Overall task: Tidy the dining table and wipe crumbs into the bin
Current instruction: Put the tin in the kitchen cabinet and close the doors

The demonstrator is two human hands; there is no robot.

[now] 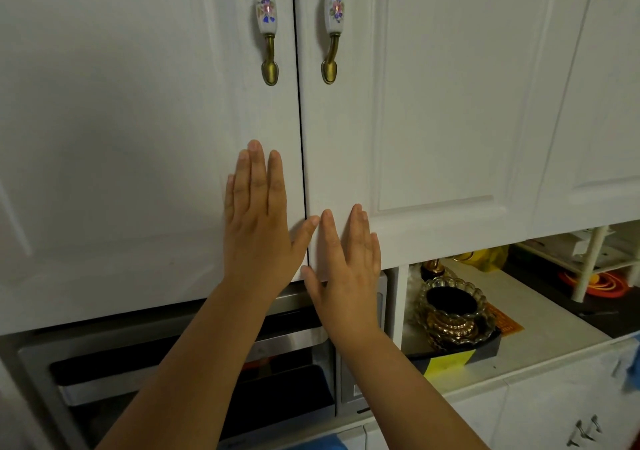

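Two white upper cabinet doors fill the head view, both shut, with a thin dark seam between them. My left hand (pixel 259 221) lies flat with straight fingers on the left door (pixel 138 120), near its lower right corner. My right hand (pixel 346 269) presses flat on the lower left corner of the right door (pixel 433 120), fingers straight. Each door has a brass handle with a flowered ceramic grip, the left handle (pixel 267 24) and the right handle (pixel 333 24), well above my hands. No dining table, crumbs or bin are in view.
A steel microwave oven (pixel 194 373) sits in the niche under the cabinets. To its right a counter (pixel 540 328) carries a glass bowl (pixel 453 307) on a dark box, a yellow item and a white rack. Lower white drawers (pixel 554 415) are at bottom right.
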